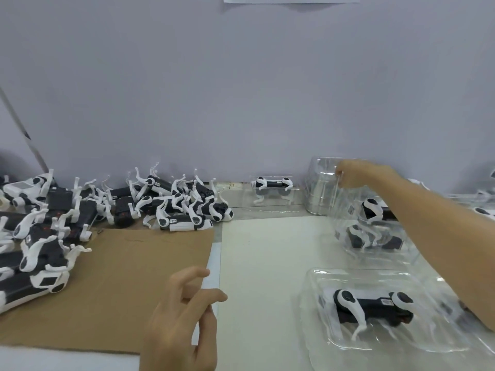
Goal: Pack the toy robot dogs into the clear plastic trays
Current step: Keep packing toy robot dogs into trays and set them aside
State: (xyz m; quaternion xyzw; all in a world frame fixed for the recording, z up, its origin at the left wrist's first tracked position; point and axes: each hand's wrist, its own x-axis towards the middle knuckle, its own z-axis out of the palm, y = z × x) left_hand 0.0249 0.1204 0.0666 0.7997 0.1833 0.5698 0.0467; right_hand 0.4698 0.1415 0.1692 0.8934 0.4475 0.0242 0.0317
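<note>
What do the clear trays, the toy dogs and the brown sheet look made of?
Clear trays: thin moulded plastic, glossy; the dogs show through and ridges glint.
Toy dogs: seemingly hard plastic, smooth white and black shells.
Brown sheet: probably cardboard, matte, flat, straight-cut edge.

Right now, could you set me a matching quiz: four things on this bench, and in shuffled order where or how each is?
1. right hand
2. left hand
3. heap of loose black-and-white toy robot dogs
4. nearest clear plastic tray

A. holds one dog, front right
B. left side, against the wall
C. empty, fingers loose, over the brown cardboard sheet edge
D. pinches a tilted clear tray, back right

Pairs: 1-D, 2-C, 3-B, 4-A.
</note>
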